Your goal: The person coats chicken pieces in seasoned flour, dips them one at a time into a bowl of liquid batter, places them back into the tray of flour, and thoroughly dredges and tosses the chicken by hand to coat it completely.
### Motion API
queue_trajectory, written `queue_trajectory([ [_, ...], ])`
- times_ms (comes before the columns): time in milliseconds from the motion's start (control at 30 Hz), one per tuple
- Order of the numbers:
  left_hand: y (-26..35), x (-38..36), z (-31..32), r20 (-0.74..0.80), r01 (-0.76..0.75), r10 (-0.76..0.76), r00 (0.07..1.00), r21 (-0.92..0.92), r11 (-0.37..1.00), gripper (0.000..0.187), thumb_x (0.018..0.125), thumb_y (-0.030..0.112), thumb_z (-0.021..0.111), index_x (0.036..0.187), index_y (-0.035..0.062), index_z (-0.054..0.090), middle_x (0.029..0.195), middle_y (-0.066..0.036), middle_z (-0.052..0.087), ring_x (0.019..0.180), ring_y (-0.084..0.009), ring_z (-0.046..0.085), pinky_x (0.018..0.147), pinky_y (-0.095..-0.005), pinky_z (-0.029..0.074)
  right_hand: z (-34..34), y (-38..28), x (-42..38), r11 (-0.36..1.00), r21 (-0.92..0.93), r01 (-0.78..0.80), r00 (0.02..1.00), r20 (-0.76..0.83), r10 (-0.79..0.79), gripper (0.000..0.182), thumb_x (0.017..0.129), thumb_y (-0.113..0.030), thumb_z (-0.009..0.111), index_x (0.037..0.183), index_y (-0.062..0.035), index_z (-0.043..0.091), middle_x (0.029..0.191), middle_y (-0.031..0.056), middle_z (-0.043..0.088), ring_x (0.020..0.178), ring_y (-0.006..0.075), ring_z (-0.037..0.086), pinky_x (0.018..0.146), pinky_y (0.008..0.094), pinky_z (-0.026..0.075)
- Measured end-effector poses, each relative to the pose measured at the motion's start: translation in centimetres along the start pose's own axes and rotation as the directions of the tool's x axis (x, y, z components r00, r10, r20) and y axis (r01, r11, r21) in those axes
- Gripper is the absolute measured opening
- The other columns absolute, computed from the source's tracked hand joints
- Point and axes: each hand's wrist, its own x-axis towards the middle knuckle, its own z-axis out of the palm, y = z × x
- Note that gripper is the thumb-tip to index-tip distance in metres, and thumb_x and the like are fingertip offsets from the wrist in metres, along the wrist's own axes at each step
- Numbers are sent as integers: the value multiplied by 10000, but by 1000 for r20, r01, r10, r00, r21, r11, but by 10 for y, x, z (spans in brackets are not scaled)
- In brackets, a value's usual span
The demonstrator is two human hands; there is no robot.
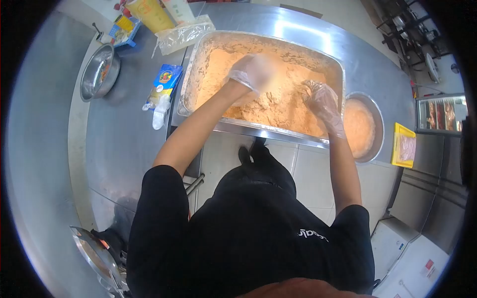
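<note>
A large rectangular metal tray (268,124) holds a deep layer of orange breading flour (278,102), lumpy in the middle. Both my hands wear clear plastic gloves and are over or in this flour. My left hand (252,73) is at the tray's upper middle, its fingers smeared by a blur. Near the right wall, my right hand (323,102) has its fingers curled down at the flour, with crumbs stuck to the glove. What lies inside those fingers is hidden. Just right of the tray stands a round metal pan (380,126) with a pale orange mix (358,126).
Left of the tray lie a blue-and-yellow packet (168,77) and a white crumpled item (160,111). Farther left sits a metal bowl (101,74). A clear plastic bag (186,36) and a yellow container (149,15) stand behind. A yellow tray (404,131) is at the far right.
</note>
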Motion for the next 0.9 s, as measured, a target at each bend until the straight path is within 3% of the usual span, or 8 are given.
queue_trajectory([
  [267, 24, -2, 57, 121, 102, -65, 991, -338, 936, 462, 935, 364, 559, 1250, 32, 622, 1111, -155, 696, 997, -257, 668, 908, -357, 517, 26, 15, -38, 999, -45, 19, 998, 55, -17, 713, 859, -391, 669, 1500, -222, 405, 1608, 118, 262, 1440, 418, 283, 1066, 713, 265],
  [367, 48, -14, 82, 336, 410, -271, 902, -864, 292, 521, 966, 415, 550, 1289, 7, 596, 1134, -147, 689, 1002, -252, 661, 913, -391, 512, 11, 0, -51, 974, -148, 170, 977, -106, -187, 688, 861, -346, 657, 1486, -189, 418, 1561, 172, 334, 1453, 381, 271, 1112, 646, 276],
  [467, 61, -1, 90, 412, 470, -254, 875, -848, 245, 322, 995, 343, 542, 1071, 48, 644, 953, -77, 663, 831, -200, 621, 734, -389, 494, 9, 8, -50, 919, -10, 394, 914, -100, -393, 624, 865, -207, 604, 1465, -152, 442, 1512, 238, 371, 1396, 382, 365, 1131, 547, 312],
  [600, 68, 15, 136, 301, 324, -294, 907, -945, 33, 193, 1001, 232, 522, 904, 94, 616, 802, -43, 593, 708, -171, 572, 601, -366, 440, 5, 18, -59, 957, 247, 152, 977, 110, -184, 552, 813, -15, 484, 1362, -65, 517, 1268, 287, 573, 1141, 432, 574, 1027, 476, 429],
  [700, 84, 23, 145, 324, 379, -385, 864, -923, 74, 149, 987, 173, 515, 914, 106, 626, 770, -44, 584, 677, -176, 577, 589, -368, 458, 20, 37, -74, 923, 35, 383, 865, -365, -345, 533, 819, -8, 474, 1352, -8, 491, 1193, 299, 594, 1096, 432, 587, 977, 493, 452],
  [733, 87, 26, 147, 313, 387, -444, 840, -918, 85, 152, 983, 165, 512, 916, 96, 630, 778, -49, 598, 685, -179, 587, 594, -368, 468, 35, 56, -67, 938, 243, 247, 965, 25, -260, 554, 863, -45, 475, 1405, 43, 406, 1237, 315, 549, 1129, 432, 556, 995, 489, 431],
  [800, 80, 49, 152, 275, 392, -550, 789, -914, 105, 159, 974, 150, 507, 919, 76, 637, 794, -60, 624, 700, -184, 608, 603, -367, 488, 19, 55, -90, 906, 294, 303, 953, -63, -298, 568, 897, -95, 482, 1435, 43, 362, 1263, 310, 527, 1152, 432, 534, 1010, 485, 420],
  [900, 46, 70, 165, -4, 439, -565, 825, -626, 645, 186, 959, 182, 524, 941, 43, 646, 851, -101, 669, 762, -197, 643, 649, -375, 518, 29, 61, -105, 844, 285, 454, 887, -230, -399, 548, 964, -182, 488, 1469, -19, 352, 1342, 274, 497, 1234, 414, 491, 1051, 493, 388],
])
